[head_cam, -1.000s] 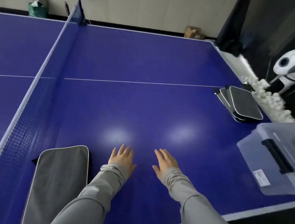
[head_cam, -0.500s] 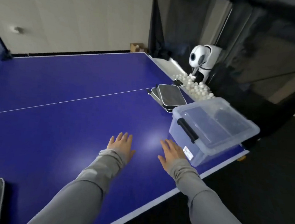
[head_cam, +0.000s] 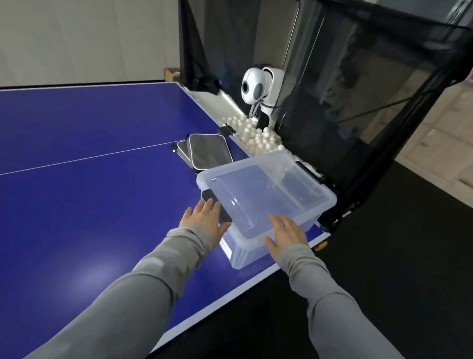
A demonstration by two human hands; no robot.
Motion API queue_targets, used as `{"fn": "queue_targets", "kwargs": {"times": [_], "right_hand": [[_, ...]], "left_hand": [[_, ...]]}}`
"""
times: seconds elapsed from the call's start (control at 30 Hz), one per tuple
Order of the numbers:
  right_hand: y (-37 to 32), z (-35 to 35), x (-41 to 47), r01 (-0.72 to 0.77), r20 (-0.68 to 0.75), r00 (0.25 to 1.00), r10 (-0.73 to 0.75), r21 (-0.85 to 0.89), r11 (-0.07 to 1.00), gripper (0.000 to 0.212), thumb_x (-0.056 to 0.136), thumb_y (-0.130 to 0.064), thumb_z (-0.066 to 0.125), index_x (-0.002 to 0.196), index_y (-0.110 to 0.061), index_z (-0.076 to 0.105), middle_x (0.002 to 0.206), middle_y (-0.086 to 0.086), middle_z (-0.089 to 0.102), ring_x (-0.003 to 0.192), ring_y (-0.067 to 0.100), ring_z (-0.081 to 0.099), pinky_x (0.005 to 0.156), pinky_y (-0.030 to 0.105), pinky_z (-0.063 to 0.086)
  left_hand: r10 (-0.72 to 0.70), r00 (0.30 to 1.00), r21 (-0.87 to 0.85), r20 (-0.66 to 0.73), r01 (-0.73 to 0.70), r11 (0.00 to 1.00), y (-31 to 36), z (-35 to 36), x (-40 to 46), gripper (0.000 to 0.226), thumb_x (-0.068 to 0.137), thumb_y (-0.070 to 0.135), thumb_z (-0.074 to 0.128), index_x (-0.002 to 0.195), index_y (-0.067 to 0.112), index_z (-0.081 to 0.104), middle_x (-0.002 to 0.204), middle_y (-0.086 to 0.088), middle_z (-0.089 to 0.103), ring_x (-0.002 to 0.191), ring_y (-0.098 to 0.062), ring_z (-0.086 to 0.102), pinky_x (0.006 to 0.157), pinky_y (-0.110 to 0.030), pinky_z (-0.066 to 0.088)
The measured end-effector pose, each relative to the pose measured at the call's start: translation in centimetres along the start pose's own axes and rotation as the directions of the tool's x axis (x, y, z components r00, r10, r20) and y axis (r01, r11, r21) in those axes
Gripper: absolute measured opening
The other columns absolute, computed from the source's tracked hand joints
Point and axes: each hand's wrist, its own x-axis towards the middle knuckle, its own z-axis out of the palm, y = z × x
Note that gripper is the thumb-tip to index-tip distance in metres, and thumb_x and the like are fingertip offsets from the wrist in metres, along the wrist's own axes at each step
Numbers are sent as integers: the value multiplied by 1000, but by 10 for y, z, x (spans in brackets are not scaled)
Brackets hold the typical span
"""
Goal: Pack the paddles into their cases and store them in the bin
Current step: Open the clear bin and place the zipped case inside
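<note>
Presently, left hand and right hand resting on lidded clear bin, fingers lying straight and slightly spread, zipped paddle cases sitting beside it on blue worktop.

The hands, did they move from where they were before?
Yes. Both hands went from lying flat on the blue table over to the clear bin: left hand at its black latch, right hand on the lid.

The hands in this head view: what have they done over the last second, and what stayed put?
Both hands left the bare blue table and reached the clear bin. The left hand now lies at its black latch, the right hand on its lid; neither grips yet. The bin and the paddle cases behind it have not moved.
</note>
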Motion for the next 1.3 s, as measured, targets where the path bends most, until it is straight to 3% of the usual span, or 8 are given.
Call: {"fn": "queue_targets", "kwargs": {"times": [0.47,0.6,0.7,0.83,0.93,1.1,1.17,1.3], "right_hand": [[89,-13,148,13,50,999,-12,-11,1000,62,95,-42,38,147,-19,13,155,3,16,143,20,16,115,39,21],[116,-8,186,44,21,999,-44,3,999,63,93,-42,41,146,-18,16,152,6,24,140,23,24,113,40,25],[139,-6,218,74,-29,997,-74,-2,997,65,93,-42,43,146,-16,16,152,7,25,139,23,25,112,37,26],[174,-7,260,87,-86,993,-79,90,992,71,90,-39,49,146,-10,17,152,13,25,140,26,25,111,39,27],[198,-5,286,40,2,999,-42,276,960,76,87,-38,57,146,-10,18,151,14,26,139,28,25,112,40,26],[217,5,309,-82,180,984,-13,508,857,77,80,-39,67,141,-10,31,143,12,42,130,30,40,108,35,31],[222,10,313,-131,210,978,5,591,796,68,77,-39,70,133,-12,43,130,10,54,120,30,50,104,36,38],[229,18,319,-170,263,964,-50,744,647,46,77,-29,73,116,-8,60,113,12,66,107,29,60,101,44,44]], "left_hand": [[-115,993,-7,-22,115,993,25,15,150,66,96,52,28,148,16,13,159,0,5,146,-18,0,118,-39,6],[-223,970,-45,-99,219,975,19,36,159,71,94,56,28,149,16,9,159,-1,0,147,-18,-2,119,-38,5],[-369,911,-157,-183,344,926,13,52,154,77,92,56,35,150,16,3,159,-2,-3,147,-19,-3,119,-37,6],[-574,794,-344,-201,492,800,17,65,144,87,89,55,45,149,15,-2,159,-4,-4,147,-20,-2,119,-35,10],[-691,709,-539,-139,532,654,25,69,140,94,84,52,57,150,15,2,158,-5,5,146,-21,8,116,-37,18],[-824,551,-801,132,549,239,35,73,130,95,72,48,73,146,30,17,139,-5,47,122,-31,48,97,-38,41],[-827,536,-840,170,518,163,41,74,125,93,60,52,75,139,29,33,126,-3,56,111,-28,55,95,-37,45],[-811,557,-934,180,355,37,42,73,122,83,48,35,80,126,24,52,113,-3,64,99,-24,63,90,-40,50]]}}
